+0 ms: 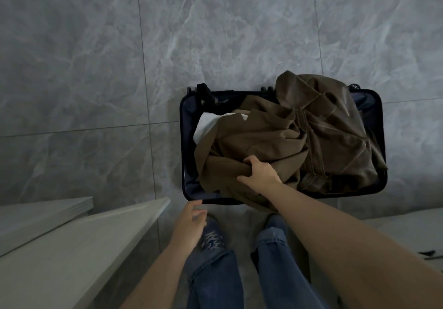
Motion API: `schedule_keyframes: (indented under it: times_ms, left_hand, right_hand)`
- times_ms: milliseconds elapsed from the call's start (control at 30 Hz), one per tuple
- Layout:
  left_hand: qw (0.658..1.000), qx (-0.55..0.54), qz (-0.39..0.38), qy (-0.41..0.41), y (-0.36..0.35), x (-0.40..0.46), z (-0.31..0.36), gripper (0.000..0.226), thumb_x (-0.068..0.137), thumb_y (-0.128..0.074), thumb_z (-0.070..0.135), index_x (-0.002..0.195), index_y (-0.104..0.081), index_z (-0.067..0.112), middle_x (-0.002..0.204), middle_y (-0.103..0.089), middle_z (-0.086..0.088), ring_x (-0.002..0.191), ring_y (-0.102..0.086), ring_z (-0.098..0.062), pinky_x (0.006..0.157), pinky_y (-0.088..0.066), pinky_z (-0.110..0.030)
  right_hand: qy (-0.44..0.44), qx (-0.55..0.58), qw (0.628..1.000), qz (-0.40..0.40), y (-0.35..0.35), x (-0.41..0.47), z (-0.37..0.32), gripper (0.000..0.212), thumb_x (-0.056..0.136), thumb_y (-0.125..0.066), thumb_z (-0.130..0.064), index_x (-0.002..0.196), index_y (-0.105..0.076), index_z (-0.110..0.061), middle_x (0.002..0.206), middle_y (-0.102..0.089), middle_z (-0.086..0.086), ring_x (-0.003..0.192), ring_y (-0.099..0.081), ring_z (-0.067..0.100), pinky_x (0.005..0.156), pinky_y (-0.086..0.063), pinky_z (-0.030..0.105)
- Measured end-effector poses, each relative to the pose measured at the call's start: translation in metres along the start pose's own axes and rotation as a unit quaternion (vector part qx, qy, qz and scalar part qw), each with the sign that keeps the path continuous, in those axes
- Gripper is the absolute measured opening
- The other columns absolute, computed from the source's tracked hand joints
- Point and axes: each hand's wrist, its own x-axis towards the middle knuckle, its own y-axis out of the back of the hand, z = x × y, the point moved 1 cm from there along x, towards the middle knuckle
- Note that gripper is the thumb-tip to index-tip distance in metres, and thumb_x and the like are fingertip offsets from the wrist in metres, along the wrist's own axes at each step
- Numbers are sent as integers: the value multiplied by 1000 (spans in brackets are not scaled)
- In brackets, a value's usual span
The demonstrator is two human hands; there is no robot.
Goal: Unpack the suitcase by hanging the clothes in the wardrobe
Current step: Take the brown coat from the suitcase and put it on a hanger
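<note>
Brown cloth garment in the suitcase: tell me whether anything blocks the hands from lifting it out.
Nothing visible does. The right hand already grips the brown cloth garment, which lies on top in the open suitcase. The leather jacket sits beside it; whether they overlap is unclear.

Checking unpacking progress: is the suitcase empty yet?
No. The open suitcase still holds a brown garment, gripped by the right hand, plus a brown leather jacket.

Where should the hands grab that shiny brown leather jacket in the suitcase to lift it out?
Grip the leather jacket at its raised bunched top near the far right corner of the suitcase, coming down from above. That hump stands clear of the brown cloth garment that the right hand grips, so it probably lifts without dragging the rest.
</note>
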Motion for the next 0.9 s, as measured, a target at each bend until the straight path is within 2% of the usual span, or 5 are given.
schedule_keyframes:
  times_ms: [167, 433, 600, 800, 900]
  left_hand:
    - [997, -76, -6, 35, -3, -37, 42, 51, 100, -52, 29, 146, -33, 21, 138, -52, -7, 122, -53, -27, 105, -43, -42]
    - [972, -229, 11, -59, 9, -122, 144, 83, 85, -65, 55, 152, -27, 26, 150, -40, 1, 134, -44, -20, 112, -37, -41]
    - [971, -228, -51, -50, 24, -171, 196, 65, 80, -70, 55, 133, -58, 20, 128, -63, -1, 113, -60, -20, 101, -48, -36]
    - [975, -126, -114, -145, 20, -245, 243, 39, 91, -65, 35, 128, -58, 24, 109, -66, 5, 105, -62, -19, 92, -49, -30]
    - [960, -7, -129, -247, 8, -273, 251, 25, 98, -54, 23, 120, -56, 34, 118, -62, 6, 116, -57, -15, 100, -46, -29]
  right_hand:
    - [27, 174, 981, 84, 32, -65, 3, 16, 91, -63, -42, 104, -67, -34, 94, -69, -7, 92, -65, 17, 83, -55, 40]
    - [59, 394, 914, 76, 89, -196, 7, 10, 87, -73, -22, 87, -75, -33, 89, -72, 4, 92, -68, 18, 87, -57, 39]
    - [88, 416, 899, 106, 126, -255, -2, 14, 87, -72, -28, 96, -73, -39, 106, -68, 7, 106, -62, 23, 94, -52, 39]
    - [78, 447, 875, 167, 162, -307, -14, 22, 91, -63, -6, 91, -69, -28, 104, -61, 11, 100, -60, 22, 88, -50, 34]
    - [23, 447, 882, 150, 177, -321, -16, 14, 87, -61, -40, 95, -70, -33, 112, -62, 4, 107, -60, 22, 99, -50, 44]
